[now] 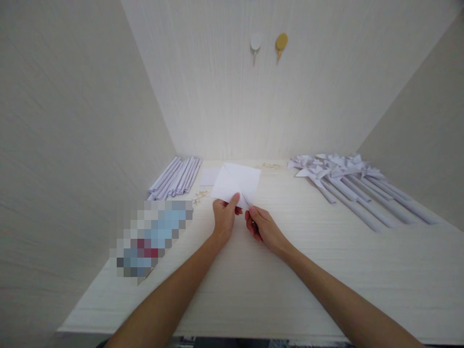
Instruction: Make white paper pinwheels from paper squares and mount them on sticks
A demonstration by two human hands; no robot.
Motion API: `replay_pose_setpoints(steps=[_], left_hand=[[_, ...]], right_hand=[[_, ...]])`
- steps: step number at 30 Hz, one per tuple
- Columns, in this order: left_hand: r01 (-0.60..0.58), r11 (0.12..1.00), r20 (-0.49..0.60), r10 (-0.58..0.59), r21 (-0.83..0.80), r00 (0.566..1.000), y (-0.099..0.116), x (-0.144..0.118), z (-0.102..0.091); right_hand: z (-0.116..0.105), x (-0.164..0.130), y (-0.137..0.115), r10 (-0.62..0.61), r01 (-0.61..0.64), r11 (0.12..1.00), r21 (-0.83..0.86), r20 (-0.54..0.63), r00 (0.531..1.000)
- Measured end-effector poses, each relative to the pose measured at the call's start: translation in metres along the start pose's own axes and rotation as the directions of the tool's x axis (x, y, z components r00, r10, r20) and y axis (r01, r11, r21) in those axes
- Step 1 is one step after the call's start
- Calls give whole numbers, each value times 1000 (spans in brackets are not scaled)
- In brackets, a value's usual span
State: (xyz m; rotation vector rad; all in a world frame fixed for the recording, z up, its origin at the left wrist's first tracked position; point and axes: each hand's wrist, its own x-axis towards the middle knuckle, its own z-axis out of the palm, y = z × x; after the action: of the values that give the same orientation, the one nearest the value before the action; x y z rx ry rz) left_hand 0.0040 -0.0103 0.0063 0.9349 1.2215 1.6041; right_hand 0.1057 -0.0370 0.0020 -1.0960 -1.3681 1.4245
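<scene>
A white square sheet of paper (pixel 237 182) with a diagonal fold is held up just above the pale table (pixel 308 270). My left hand (pixel 224 217) pinches its near edge with thumb on top. My right hand (pixel 263 227) grips the sheet's near right corner with fingers closed. Both forearms reach in from the near edge of the table.
A bundle of rolled white paper sticks (pixel 176 178) lies at the back left. Several finished white paper pinwheels on sticks (pixel 348 186) lie at the back right. A blurred-out object (pixel 150 237) sits at the left. Small pale pins (pixel 199 195) lie near the sticks. Two hooks (pixel 268 44) hang on the wall.
</scene>
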Motion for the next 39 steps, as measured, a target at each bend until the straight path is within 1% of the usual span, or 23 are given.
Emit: replay_pose_setpoints(steps=[14,29,34,39], left_hand=[[11,1000,6,-10,-17,1000,0,-1,0],[-3,1000,11,3,14,1000,-3,1,-1],[-11,1000,26,11,5,1000,-2,0,-1],[-11,1000,41,10,2,999,0,0,0]], right_hand=[[1,-2,-4,44,-44,999,-6,-29,999],[0,0,-3,10,-11,1000,-13,-27,1000],[1,0,-2,25,-26,1000,-5,-33,999],[1,0,-2,12,-12,1000,6,-36,999]])
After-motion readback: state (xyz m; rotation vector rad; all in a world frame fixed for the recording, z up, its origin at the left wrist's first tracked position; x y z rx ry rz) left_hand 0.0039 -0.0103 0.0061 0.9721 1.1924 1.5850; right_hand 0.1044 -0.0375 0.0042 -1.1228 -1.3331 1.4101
